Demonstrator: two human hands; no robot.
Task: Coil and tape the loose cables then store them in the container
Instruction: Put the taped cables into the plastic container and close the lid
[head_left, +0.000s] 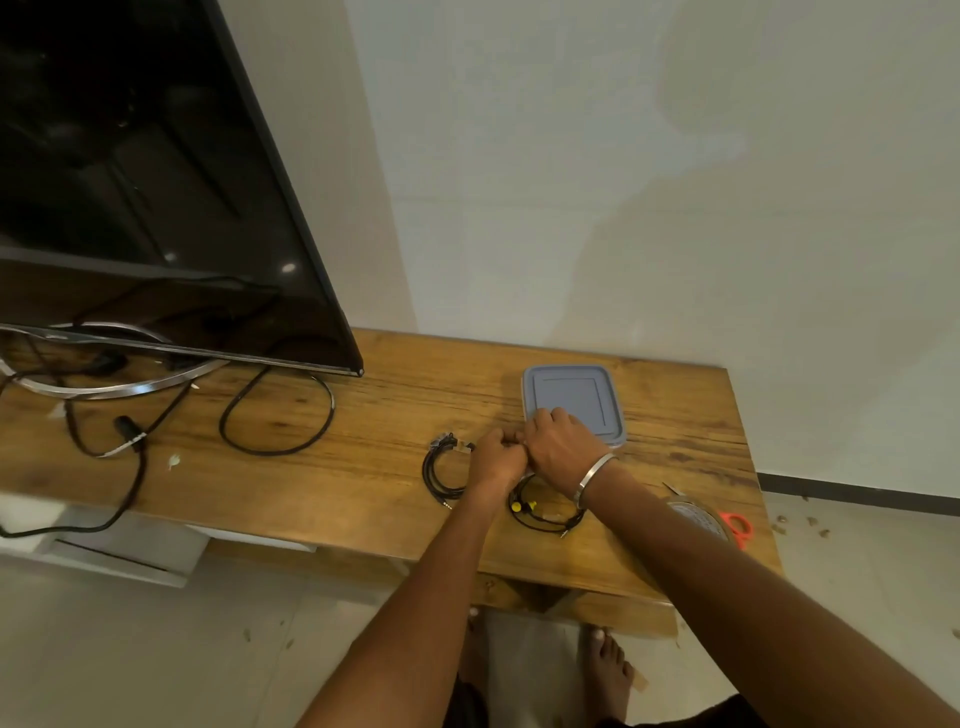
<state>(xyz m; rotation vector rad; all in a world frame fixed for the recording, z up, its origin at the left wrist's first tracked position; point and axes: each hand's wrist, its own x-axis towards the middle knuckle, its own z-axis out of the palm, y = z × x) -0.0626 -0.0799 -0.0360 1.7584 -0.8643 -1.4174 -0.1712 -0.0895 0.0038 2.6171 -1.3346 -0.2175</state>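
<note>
Our left hand (496, 460) and right hand (558, 444) meet, fingers curled tight; what they pinch we cannot tell. 2 coiled cables (441, 473) lie at 6 o'clock of the lidded container (571, 397) on the wooden table (363, 467).

Wooden table (363, 467), long, grain lengthwise. Black television (156, 182) at left end, screen dark, on curved chrome stand (119, 389). Black power cord (280, 447) looped on tabletop beside stand, another trailing over front edge. Orange-handled scissors (740, 527) at right end. White wall (623, 182) behind. Pale tiled floor (208, 649) below.
</note>
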